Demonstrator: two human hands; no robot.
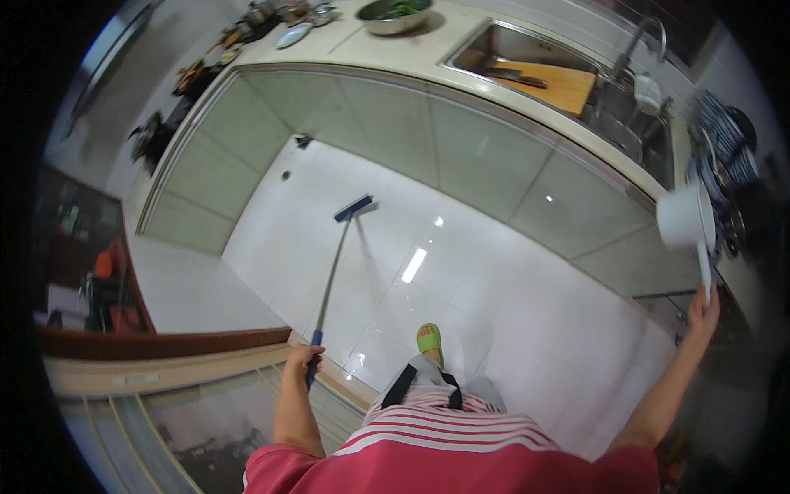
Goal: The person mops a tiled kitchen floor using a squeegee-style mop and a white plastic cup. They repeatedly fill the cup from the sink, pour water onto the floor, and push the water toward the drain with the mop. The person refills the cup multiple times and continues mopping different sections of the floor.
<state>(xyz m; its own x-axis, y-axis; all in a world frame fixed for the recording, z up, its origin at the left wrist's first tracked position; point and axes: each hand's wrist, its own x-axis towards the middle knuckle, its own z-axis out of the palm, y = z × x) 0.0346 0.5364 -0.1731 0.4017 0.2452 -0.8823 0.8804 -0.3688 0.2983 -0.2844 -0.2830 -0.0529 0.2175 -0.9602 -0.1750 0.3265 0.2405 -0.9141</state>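
Note:
My left hand (303, 361) is closed around the dark blue grip of a long-handled floor brush or squeegee (333, 265). Its thin metal pole slants away from me, and the blue head (353, 209) is at the white tiled floor (395, 247). Out to the far right, my right hand (703, 312) holds a white dipper (682, 216) by its long handle. The dipper's bowl is raised near the counter's right end, close to the dish rack. Its inside is hidden from me. Wet patches and light reflections show on the tiles between the brush and my green slipper (429, 339).
A steel sink (475, 55) in the counter holds a wooden cutting board (561, 83) and a knife (518, 77). Also on the counter is a metal bowl of greens (395, 17). A floor drain (286, 175) lies near the left cabinets. Beside my left arm stands a glass-paned door (203, 414).

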